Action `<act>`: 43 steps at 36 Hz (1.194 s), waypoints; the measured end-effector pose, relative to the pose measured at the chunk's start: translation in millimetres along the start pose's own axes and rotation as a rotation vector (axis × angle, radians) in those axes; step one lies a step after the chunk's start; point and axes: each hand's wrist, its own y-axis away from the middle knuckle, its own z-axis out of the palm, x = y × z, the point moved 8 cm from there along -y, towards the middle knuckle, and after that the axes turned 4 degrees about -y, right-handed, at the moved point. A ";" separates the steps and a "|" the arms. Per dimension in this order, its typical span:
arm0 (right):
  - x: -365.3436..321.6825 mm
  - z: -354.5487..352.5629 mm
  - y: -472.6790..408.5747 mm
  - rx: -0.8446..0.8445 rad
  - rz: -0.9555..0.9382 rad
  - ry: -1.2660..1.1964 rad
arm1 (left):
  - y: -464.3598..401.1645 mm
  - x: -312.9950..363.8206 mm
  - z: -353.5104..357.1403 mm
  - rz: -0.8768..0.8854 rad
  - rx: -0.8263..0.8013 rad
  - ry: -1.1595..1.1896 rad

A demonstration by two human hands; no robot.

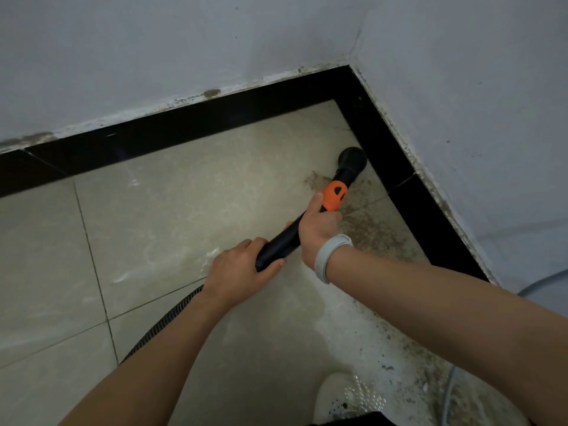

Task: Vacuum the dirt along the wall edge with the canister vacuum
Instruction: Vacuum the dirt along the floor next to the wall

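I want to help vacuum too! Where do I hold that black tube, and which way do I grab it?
Hold the straight black tube from above, one hand behind the other, as here: right hand just behind the orange collar, left hand at the back end where the ribbed hose joins. The tube slants down towards the nozzle, so a grip near the collar should steer it best.

Pale grey wristband, worn on a wrist. White perforated shoe, at the bottom edge, on the beige floor tiles with thin dark grout lines. Light blue hose, curving along the floor at the right edge, partly cut off.
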 end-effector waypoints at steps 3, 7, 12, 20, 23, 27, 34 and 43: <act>0.2 1.1 0.6 -0.020 0.013 -0.094 | -2.4 -4.4 0.3 0.002 -0.026 0.048; -12.5 16.1 2.8 -0.106 0.093 -0.263 | -13.0 -9.9 -3.1 -0.038 -0.032 0.128; -36.4 42.3 -15.8 -0.316 0.159 -0.476 | -34.5 -14.0 -14.6 -0.080 -0.012 0.160; -73.0 73.3 -47.0 -0.383 0.154 -0.440 | -77.6 -18.9 -28.8 -0.112 -0.009 0.064; -87.3 80.1 -57.6 -0.374 0.146 -0.458 | -97.2 -23.5 -37.6 -0.095 -0.013 0.021; -93.8 90.6 -60.0 -0.346 0.134 -0.439 | -113.2 -32.3 -47.6 -0.046 -0.062 -0.016; -68.7 75.1 -52.4 -0.250 0.117 -0.443 | -94.9 -20.6 -38.8 0.032 -0.161 0.042; -29.3 33.9 -13.0 -0.078 0.190 -0.520 | -57.4 -12.2 -27.3 0.127 -0.331 0.113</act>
